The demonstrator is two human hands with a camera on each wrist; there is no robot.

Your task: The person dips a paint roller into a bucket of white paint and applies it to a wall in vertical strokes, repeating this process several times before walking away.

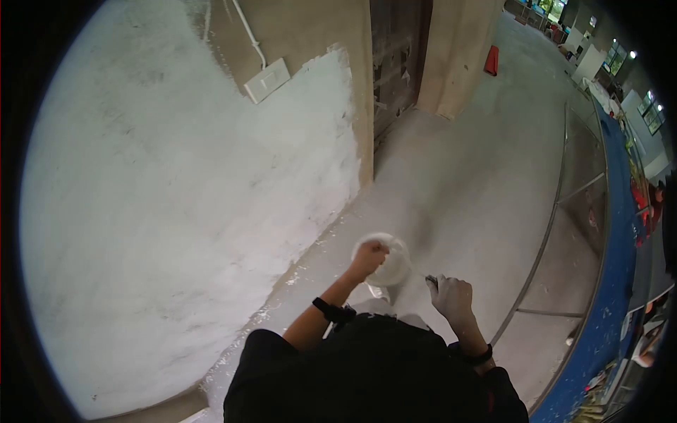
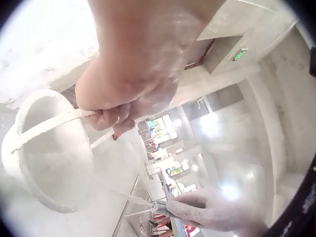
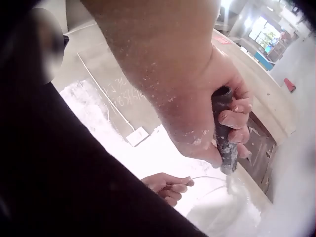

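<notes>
My left hand point(image 1: 368, 259) grips the bail handle point(image 2: 54, 126) of a white bucket point(image 1: 397, 273), which hangs tilted below it in the left wrist view. Whitish residue coats the bucket's rim and walls. To the right, my right hand point(image 1: 453, 296) holds a putty knife by its dark, white-smeared handle point(image 3: 226, 140). Its fingers wrap around that handle, and white dust covers the skin. The thin blade point(image 2: 133, 197) points toward the bucket and shows nearly edge-on in the left wrist view; in the right wrist view it is blurred white.
A wall point(image 1: 176, 197) partly coated in white stands at the left, with a switch plate point(image 1: 268, 80) and conduit. Beyond it is a dark doorway point(image 1: 398, 60). A metal frame point(image 1: 546, 243) and a blue strip point(image 1: 612, 169) run along the right. A red object point(image 1: 491, 60) stands farther off.
</notes>
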